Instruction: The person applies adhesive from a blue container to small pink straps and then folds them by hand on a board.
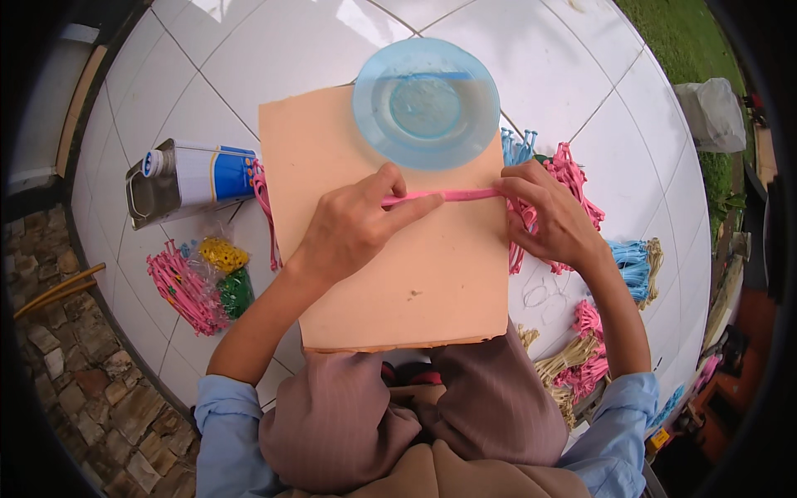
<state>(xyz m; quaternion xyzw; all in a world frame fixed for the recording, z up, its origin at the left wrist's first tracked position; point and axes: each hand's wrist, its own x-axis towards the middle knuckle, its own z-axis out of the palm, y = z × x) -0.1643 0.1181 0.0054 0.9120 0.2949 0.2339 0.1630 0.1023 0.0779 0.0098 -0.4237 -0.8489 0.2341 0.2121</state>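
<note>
A narrow pink strap (471, 195) is stretched sideways between my hands, above a peach-coloured board (390, 286). My left hand (353, 217) pinches its left end, with one finger lying along the strap. At the other end, the fingers of my right hand (554, 212) are closed on it near the board's right edge. Just beyond my hands, a translucent blue plate (426, 104) rests on the board's far part. Behind my right hand lies a bundle of pink straps (573, 178), partly covered by it.
Left of the board lie a metal can (195, 184), pink straps (184, 286), and bags of yellow pieces (222, 255) and green pieces (236, 292). To the right are blue bundles (629, 267) and beige bundles (569, 358). White tiles (274, 50) surround the board; a plastic bag (711, 114) stands far right.
</note>
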